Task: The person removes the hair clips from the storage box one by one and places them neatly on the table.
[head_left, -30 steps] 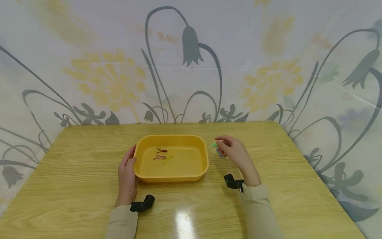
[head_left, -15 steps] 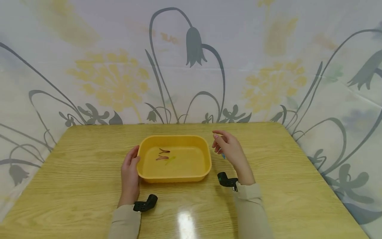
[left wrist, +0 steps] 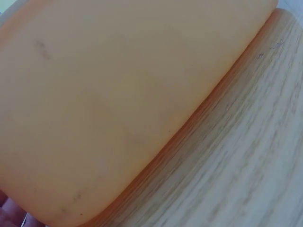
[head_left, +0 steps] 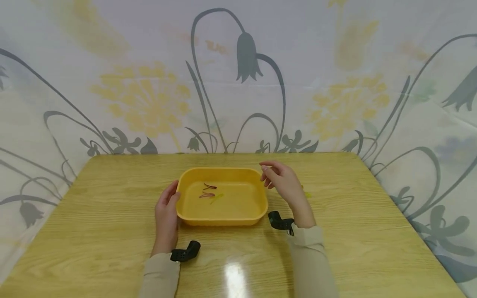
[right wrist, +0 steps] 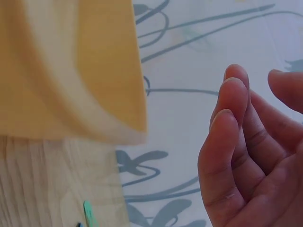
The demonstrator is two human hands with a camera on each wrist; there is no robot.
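Observation:
My left hand grips the left side of a yellow plastic tub, thumb at the rim and fingers along the outer wall. Inside the tub lie a dark red Y-shaped piece, a second reddish one and a yellow-green one; their exact kind is unclear. By the tub's far right corner hovers my right hand. In the right wrist view its fingers are loosely bent, the thumb stands apart, and nothing shows between them.
A thin green piece lies on the wooden table, with a dark blue tip beside it. Right of my right hand shows a yellow bit. A flower-printed cloth hangs behind the table.
My right hand has moved left and away from the small green and blue pieces to the tub's right rim. The left hand keeps its grip. The head view has shifted slightly.

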